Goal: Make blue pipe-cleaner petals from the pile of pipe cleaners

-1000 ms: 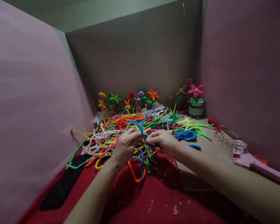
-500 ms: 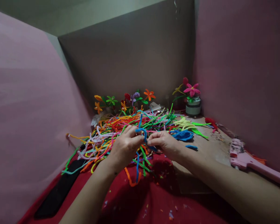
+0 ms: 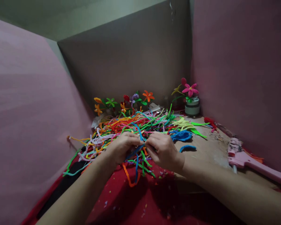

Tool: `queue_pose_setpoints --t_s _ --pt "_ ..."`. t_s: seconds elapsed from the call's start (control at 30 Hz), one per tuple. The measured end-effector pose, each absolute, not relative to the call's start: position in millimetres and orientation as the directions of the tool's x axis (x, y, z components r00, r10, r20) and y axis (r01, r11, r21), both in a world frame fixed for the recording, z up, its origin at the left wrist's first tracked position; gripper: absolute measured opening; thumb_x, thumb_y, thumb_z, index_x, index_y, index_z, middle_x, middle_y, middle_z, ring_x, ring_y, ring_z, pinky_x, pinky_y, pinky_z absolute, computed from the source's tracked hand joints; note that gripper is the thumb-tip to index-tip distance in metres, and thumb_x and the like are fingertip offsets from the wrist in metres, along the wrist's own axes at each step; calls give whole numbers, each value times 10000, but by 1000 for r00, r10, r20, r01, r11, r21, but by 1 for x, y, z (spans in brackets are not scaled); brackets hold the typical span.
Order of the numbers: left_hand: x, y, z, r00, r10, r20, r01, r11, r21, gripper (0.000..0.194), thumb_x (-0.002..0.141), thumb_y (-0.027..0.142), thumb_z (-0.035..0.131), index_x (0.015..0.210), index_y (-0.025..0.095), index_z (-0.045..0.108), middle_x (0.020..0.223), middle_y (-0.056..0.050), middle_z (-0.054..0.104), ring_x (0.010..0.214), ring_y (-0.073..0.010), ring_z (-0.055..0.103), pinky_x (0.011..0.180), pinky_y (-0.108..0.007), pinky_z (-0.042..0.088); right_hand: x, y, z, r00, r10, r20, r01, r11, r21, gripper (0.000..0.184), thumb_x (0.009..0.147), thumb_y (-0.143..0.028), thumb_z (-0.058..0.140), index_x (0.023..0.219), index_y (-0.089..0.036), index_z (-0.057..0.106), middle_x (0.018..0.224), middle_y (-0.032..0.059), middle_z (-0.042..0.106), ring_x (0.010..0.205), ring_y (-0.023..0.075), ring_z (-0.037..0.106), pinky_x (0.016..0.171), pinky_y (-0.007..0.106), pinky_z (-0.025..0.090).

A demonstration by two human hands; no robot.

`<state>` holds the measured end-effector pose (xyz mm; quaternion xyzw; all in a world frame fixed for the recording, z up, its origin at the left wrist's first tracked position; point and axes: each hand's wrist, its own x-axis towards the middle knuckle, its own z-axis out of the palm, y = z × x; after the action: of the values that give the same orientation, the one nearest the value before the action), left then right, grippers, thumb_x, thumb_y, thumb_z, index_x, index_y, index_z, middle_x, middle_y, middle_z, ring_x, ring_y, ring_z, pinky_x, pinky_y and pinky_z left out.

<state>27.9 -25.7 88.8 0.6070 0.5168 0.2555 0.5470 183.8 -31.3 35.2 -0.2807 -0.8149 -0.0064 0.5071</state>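
Observation:
Both hands meet in front of the heap of pipe cleaners. My left hand is closed, its thumb and fingers pinching a blue pipe cleaner. One end of it rises above the fingers, and a lower stretch slants beneath the left palm. My right hand pinches the same blue piece where the fingertips of both hands come together; the grip point is partly hidden. Behind the hands spreads the heap of multicoloured pipe cleaners. An orange pipe cleaner hangs over the red cloth just below.
A pink glue gun lies at the right on cardboard. Blue loops and a short blue piece are near my right hand. Fuzzy flowers stand behind; a pot holds pink ones. Scraps dot the red cloth.
My right hand has turned over, knuckles now up, and both hands sit slightly lower. The blue pipe cleaner has shifted from a curled shape to a slanting one between them.

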Motion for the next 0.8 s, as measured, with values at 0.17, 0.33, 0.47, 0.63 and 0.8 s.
queue_pose_setpoints --t_s 0.17,0.33,0.47,0.63,0.8 --pt "19 -32 86 475 789 -389 34 425 905 244 625 256 635 533 157 432 414 67 322 337 -28 238 313 -155 194 185 -34 39 -366 241 899 455 889 -54 225 817 -115 418 646 -155 558 588 47 534 600 147 426 593 291 347" --pt "13 -45 97 217 974 62 234 -114 966 180 683 263 677 801 148 604 637 7 568 497 -72 507 440 -171 395 184 -34 45 -192 643 741 78 763 -642 116 791 -164 518 698 -148 586 647 20 553 619 119 474 581 251 375" --pt "15 -51 98 338 829 446 454 -559 694 119 733 223 628 838 179 663 863 -42 599 809 -147 572 703 -245 458 184 -33 47 -298 831 469 -163 440 -883 120 763 -231 562 688 -144 599 607 -11 518 566 95 437 533 232 345" --pt "22 -51 93 434 719 543 548 -689 474 111 781 215 562 721 170 643 797 -29 562 767 -132 521 694 -242 406 183 -34 48 -344 857 384 -207 329 -921 159 733 -266 588 644 -134 580 587 -16 496 554 89 416 536 235 332" --pt "29 -41 80 325 914 244 429 -372 823 226 784 292 538 611 157 484 585 37 388 555 -84 351 520 -212 296 182 -39 47 -238 835 496 -5 510 -860 196 749 -215 544 566 -148 519 555 -22 461 540 85 394 523 230 313"
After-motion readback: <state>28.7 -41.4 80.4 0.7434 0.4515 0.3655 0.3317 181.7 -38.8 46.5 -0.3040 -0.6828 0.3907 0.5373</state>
